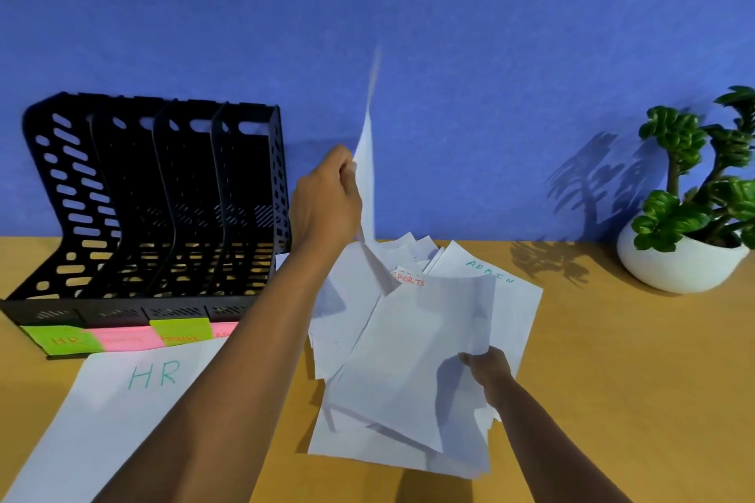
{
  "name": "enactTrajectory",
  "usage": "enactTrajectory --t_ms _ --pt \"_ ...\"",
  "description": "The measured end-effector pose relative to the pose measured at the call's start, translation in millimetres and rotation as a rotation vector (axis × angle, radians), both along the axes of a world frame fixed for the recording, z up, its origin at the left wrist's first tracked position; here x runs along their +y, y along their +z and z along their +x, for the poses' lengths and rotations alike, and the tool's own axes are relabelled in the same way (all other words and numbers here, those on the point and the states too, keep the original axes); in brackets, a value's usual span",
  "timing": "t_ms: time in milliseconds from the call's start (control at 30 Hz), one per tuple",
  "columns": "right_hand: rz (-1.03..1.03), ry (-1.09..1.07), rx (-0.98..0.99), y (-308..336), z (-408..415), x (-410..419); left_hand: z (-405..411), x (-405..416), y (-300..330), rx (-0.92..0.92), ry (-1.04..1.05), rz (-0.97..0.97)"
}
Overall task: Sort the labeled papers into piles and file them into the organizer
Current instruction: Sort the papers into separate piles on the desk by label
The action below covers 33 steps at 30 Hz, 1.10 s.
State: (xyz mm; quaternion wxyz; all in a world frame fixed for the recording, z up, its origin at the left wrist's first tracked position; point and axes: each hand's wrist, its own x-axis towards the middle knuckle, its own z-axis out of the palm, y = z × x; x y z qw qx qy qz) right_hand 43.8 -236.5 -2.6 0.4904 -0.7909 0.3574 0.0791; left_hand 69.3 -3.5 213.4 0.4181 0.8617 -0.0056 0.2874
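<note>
Loose paper pile [412, 359] mid-desk, sheets askew; "SPORTS" sheet [409, 281] and "ADMIN" sheet [490, 272] peeking out at far side. Left hand [327, 200] pinching single sheet [367, 159], raised edge-on above pile. Right hand [488, 374] gripping near edge of top sheets, lifting them. "HR" sheet [122, 388] flat on desk [613, 359] at left. Black organizer [155, 208] against blue wall [449, 33], four slots, sticky labels [122, 335] along front. Potted plant [690, 212] far right.
</note>
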Motion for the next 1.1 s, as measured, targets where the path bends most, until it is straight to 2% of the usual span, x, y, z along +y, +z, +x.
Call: enactTrajectory --t_ms 100,233,300,367,567,667,800,900,1000,1100 --pt "0.004 0.011 -0.063 6.5 3.4 5.6 1.8 -1.6 0.9 -0.073 -0.094 -0.193" --pt "0.103 -0.035 -0.194 17.7 1.9 10.5 19.9 4.5 -41.0 0.198 -0.164 -0.445" --pt "0.294 -0.087 -0.296 24.7 -1.5 10.0 24.9 9.7 -77.2 0.365 -0.186 -0.518" --pt "0.480 -0.108 -0.332 32.1 -1.8 7.7 24.6 12.8 -111.3 0.474 -0.199 -0.504" --pt "0.502 0.047 -0.436 42.4 -1.5 7.6 9.0 12.6 -165.7 0.721 -0.036 -0.387" --pt "0.551 0.144 -0.478 42.5 -1.0 7.7 6.5 13.5 -170.8 0.761 -0.008 -0.380" --pt "0.531 0.241 -0.507 43.9 -0.4 10.4 2.8 17.8 -171.2 0.790 -0.101 -0.664" --pt "0.508 0.258 -0.550 43.1 -1.1 11.4 0.1 19.6 -175.9 0.705 -0.136 -0.677" --pt "0.478 0.229 -0.511 43.1 -0.1 12.9 -3.3 19.0 -177.7 0.654 -0.093 -0.686" --pt "0.217 0.026 -0.430 41.1 5.2 15.0 -1.6 20.7 -180.6 0.687 0.015 -0.635"
